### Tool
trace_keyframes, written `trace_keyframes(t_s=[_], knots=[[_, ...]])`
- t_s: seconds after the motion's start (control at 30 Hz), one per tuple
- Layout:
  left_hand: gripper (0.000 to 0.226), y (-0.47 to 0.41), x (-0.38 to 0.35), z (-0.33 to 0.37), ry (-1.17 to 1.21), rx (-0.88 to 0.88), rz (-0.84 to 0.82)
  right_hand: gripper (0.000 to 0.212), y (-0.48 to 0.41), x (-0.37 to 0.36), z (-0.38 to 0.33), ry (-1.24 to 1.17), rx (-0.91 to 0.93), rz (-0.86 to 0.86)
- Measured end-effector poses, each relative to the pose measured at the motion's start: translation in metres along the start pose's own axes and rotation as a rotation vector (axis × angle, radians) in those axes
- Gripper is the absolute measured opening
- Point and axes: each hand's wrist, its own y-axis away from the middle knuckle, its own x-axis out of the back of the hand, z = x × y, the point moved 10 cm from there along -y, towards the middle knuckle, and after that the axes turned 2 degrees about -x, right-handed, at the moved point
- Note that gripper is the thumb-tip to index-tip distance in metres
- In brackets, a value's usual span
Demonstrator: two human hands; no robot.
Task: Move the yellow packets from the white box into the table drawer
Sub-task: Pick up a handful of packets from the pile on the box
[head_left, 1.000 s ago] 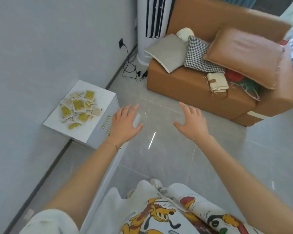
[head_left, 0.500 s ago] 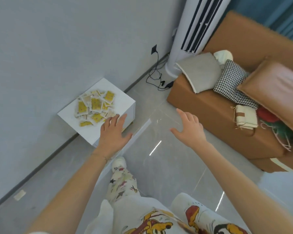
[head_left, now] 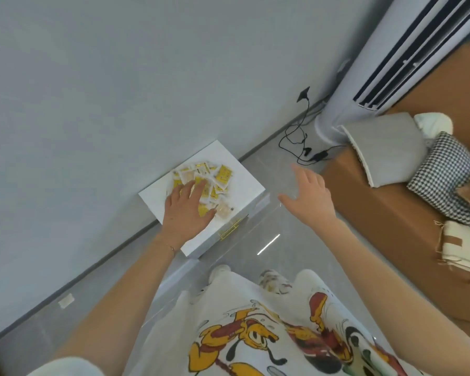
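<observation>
- A grey wall point(head_left: 120, 90) meets a pale tiled floor point(head_left: 296, 253) along a dark skirting line; the white box point(head_left: 244, 180) stands on the floor right against that wall.
- The yellow packets point(head_left: 215, 180) lie in a loose heap on the box's top face, toward its far half, with bare white margin left at every edge.
- The left hand point(head_left: 186, 210) reaches out on a straight forearm, palm down, fingers spread flat over the near side of the heap — nothing is gripped.
- The right hand point(head_left: 310, 194) hovers above the floor just right of the box, fingers splayed, empty.
- A gold handle point(head_left: 230, 229) shows on the box's near side face.
- Right of the box the floor lies clear up to a brown sofa point(head_left: 377, 226); a white tower fan point(head_left: 364, 77) and a tangle of black cables point(head_left: 301, 142) occupy the corner beyond.
</observation>
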Motion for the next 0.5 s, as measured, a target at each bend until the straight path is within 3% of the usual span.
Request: trace_keyframes(t_s=[0.17, 0.5], knots=[[0.095, -0.014, 0.018, -0.039, 0.021, 0.111, 0.077, 0.076, -0.05, -0.015, -0.045, 0.017, 0.089, -0.045], [0.074, -0.025, -0.004, -0.093, 0.131, 0.432, 0.11, 0.079, -0.132, -0.071, -0.086, 0.065, 0.273, -0.26]])
